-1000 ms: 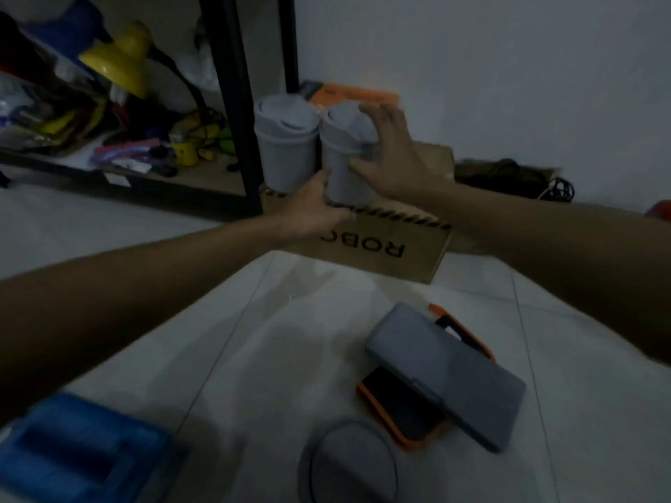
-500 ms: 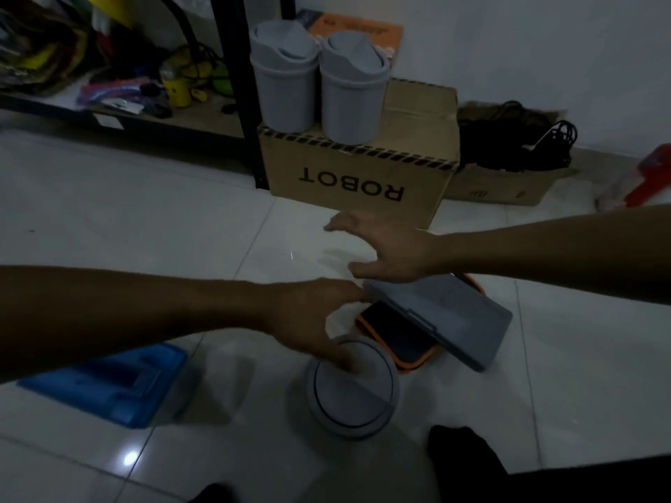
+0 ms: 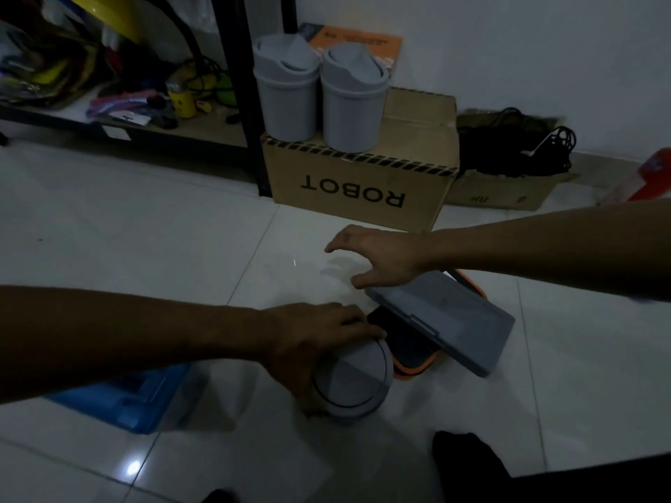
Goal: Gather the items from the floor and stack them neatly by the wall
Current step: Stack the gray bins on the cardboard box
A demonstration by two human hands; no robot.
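Two grey lidded bins point(image 3: 316, 94) stand side by side on a cardboard box marked ROBOT point(image 3: 363, 183) by the wall. A third grey bin point(image 3: 354, 384) stands on the floor tiles, and my left hand point(image 3: 319, 343) grips its rim from the left with fingers curled over the top. My right hand point(image 3: 381, 257) hovers open, fingers spread, just above the near corner of a flat grey case point(image 3: 446, 323). That case lies across an orange-edged black case point(image 3: 410, 350). A blue plastic case point(image 3: 130, 401) lies on the floor under my left forearm.
A black metal shelf point(image 3: 243, 85) with cluttered items stands at the back left. A low cardboard tray point(image 3: 508, 190) full of black cables sits right of the ROBOT box. A red object point(image 3: 650, 176) is at the far right. My dark-clad leg point(image 3: 468, 462) is at the bottom.
Both hands have left the two bins on the box and dropped to the floor. My left hand has closed on the third bin; my right hand stays spread over the grey case.
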